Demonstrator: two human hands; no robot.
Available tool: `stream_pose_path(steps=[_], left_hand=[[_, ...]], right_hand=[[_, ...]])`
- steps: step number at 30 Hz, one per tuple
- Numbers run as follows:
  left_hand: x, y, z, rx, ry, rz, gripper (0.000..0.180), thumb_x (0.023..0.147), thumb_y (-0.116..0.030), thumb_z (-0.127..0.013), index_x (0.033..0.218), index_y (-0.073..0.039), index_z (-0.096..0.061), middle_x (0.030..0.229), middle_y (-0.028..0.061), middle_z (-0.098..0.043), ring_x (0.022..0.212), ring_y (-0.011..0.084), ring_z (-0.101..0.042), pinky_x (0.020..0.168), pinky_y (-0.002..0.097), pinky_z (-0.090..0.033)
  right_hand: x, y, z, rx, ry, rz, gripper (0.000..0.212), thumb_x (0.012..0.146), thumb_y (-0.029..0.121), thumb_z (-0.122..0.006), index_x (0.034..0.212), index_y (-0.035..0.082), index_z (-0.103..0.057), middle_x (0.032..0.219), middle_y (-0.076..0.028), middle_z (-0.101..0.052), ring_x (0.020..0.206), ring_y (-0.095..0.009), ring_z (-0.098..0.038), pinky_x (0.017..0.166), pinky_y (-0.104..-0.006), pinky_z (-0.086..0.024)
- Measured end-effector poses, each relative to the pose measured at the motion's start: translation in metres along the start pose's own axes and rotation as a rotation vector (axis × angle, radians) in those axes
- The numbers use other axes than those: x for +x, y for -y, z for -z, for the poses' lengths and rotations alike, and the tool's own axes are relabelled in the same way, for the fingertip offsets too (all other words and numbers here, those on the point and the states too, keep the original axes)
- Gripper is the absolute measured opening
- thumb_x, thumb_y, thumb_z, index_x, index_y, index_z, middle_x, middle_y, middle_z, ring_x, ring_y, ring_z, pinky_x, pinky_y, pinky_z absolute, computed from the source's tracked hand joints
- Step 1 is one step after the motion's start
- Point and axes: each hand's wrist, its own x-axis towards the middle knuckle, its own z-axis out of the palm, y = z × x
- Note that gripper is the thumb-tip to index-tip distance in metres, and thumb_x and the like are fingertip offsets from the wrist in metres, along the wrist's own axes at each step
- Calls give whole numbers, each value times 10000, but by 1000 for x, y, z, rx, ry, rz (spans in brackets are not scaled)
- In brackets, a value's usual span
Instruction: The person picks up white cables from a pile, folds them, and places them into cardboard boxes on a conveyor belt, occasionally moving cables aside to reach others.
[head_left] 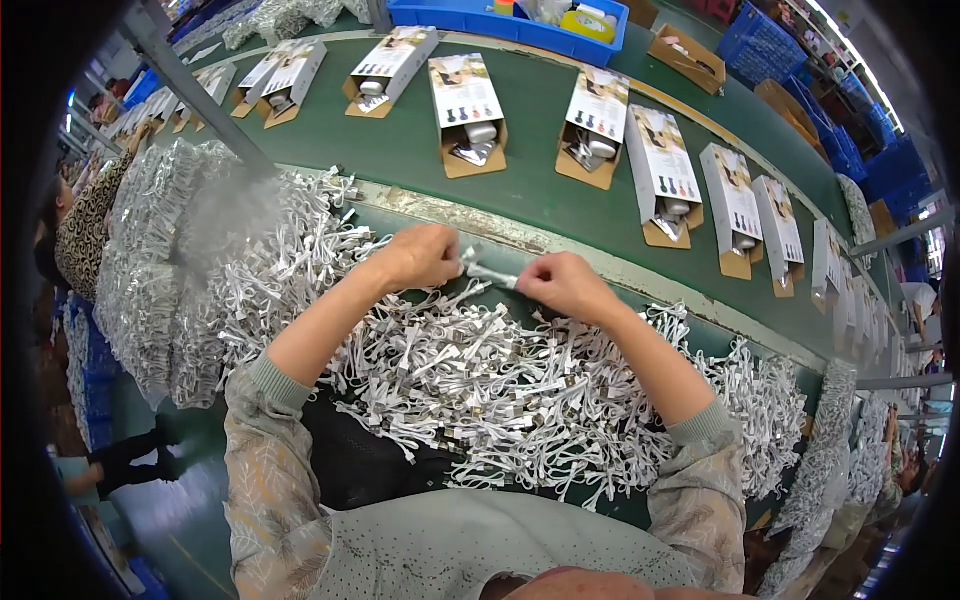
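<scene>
A short white charging cable (492, 276), bundled and slightly blurred, stretches between my hands above the pile. My left hand (420, 258) is closed, its fingertips pinching the cable's left end. At the other end, my right hand (568, 284) grips the cable between thumb and fingers. Beneath both forearms spreads a large heap of white cables (480, 370), many folded into small bundles with plug ends showing. The fingers hide the gripped ends of the cable.
Beyond a worn metal rail (450, 218), a green conveyor belt (350, 150) carries open white-and-brown boxes (468, 115) with white devices inside. Clear bags of cables (165, 270) stand on the left. A blue tray (510, 22) sits behind the belt. Other people work at both sides.
</scene>
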Motion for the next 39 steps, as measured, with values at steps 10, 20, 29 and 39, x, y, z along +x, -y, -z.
stream_pose_path(steps=[10, 20, 29, 39], left_hand=[[11, 0, 13, -525, -197, 172, 161, 796, -128, -569, 802, 32, -557, 665, 82, -608, 499, 147, -605, 485, 280, -476], [99, 50, 46, -314, -700, 223, 140, 744, -130, -584, 764, -4, -643, 741, 178, -649, 705, 305, -645, 683, 394, -499], [203, 56, 39, -94, -799, 244, 161, 748, -110, -566, 857, -49, -667, 867, 203, -642, 850, 373, -611, 776, 424, -486], [92, 10, 33, -187, -315, -115, 400, 735, -208, -650, 1076, -7, -594, 1013, 224, -615, 981, 355, -581, 868, 396, -456]], right_hand=[[117, -4, 14, 954, -366, -356, 220, 772, 180, -673, 672, -2, -601, 640, -73, -594, 504, -140, -556, 403, -258, -442], [60, -29, -13, -66, -619, 307, 336, 849, 248, -587, 596, 28, -567, 591, -161, -545, 542, -350, -542, 497, -416, -409], [43, -26, -17, -232, -545, 611, 310, 807, 150, -645, 559, 35, -500, 546, -131, -479, 497, -308, -490, 475, -386, -395], [37, -17, -11, -137, -321, 396, 290, 818, 233, -623, 619, 23, -600, 616, -138, -573, 556, -318, -562, 529, -392, -444]])
